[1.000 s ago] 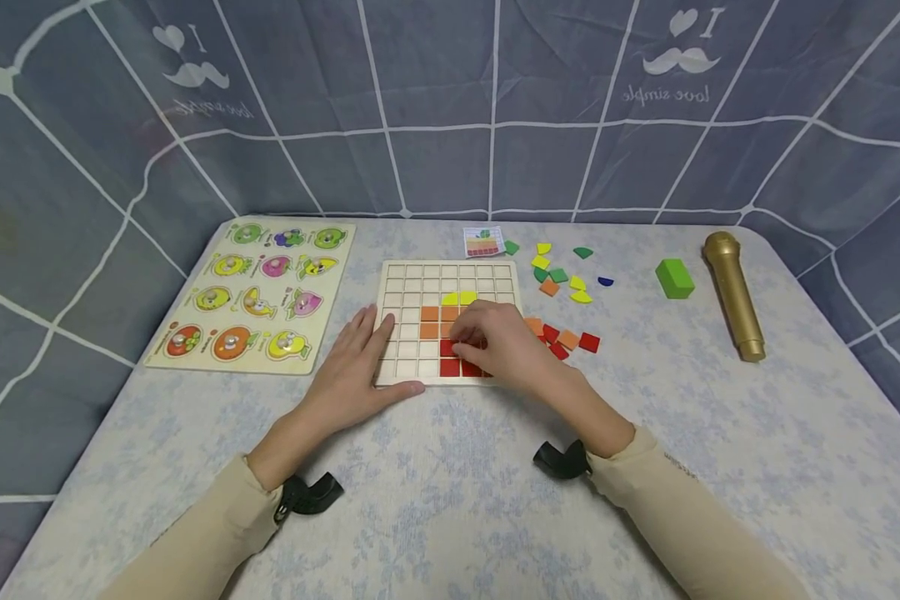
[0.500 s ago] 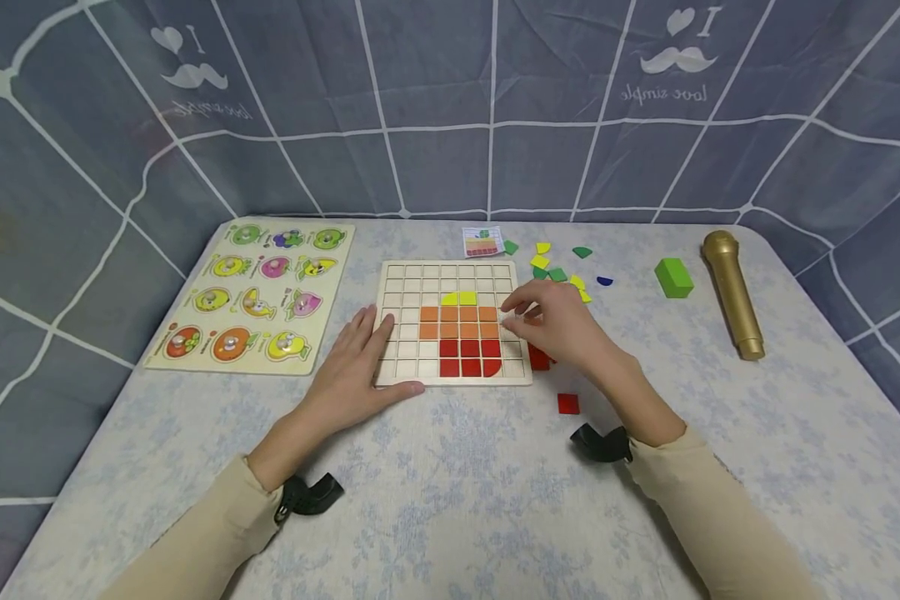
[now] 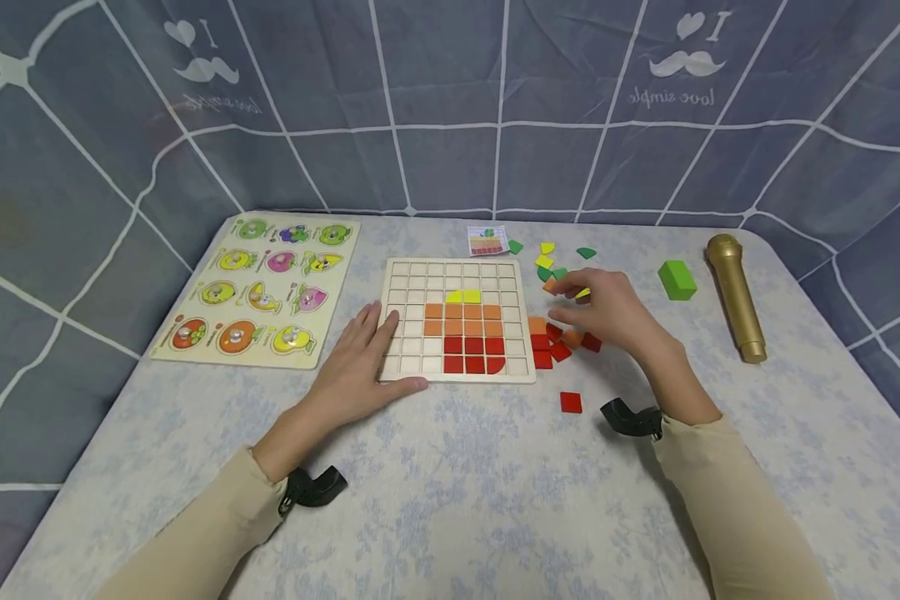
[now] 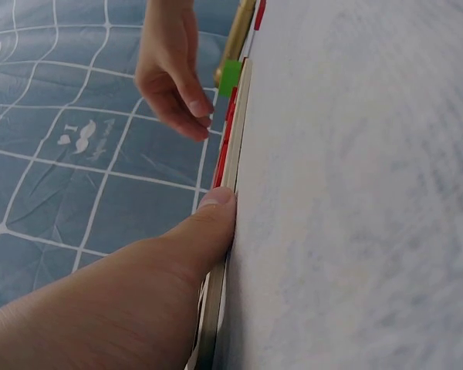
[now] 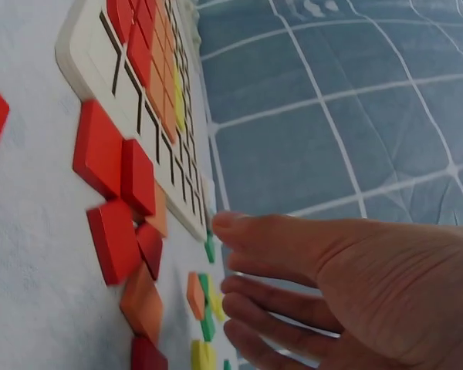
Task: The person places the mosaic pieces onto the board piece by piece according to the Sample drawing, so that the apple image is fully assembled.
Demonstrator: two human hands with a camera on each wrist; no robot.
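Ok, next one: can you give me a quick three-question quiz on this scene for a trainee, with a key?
1. True or false: the left hand touches the grid board.

2. Which colour fills the two rows directly above the red tiles on the board?
A) yellow
B) orange
C) green

3. Fill the gap: in the head view, the gold microphone lies to the ____ of the green block.

Key:
1. True
2. B, the orange tiles
3. right
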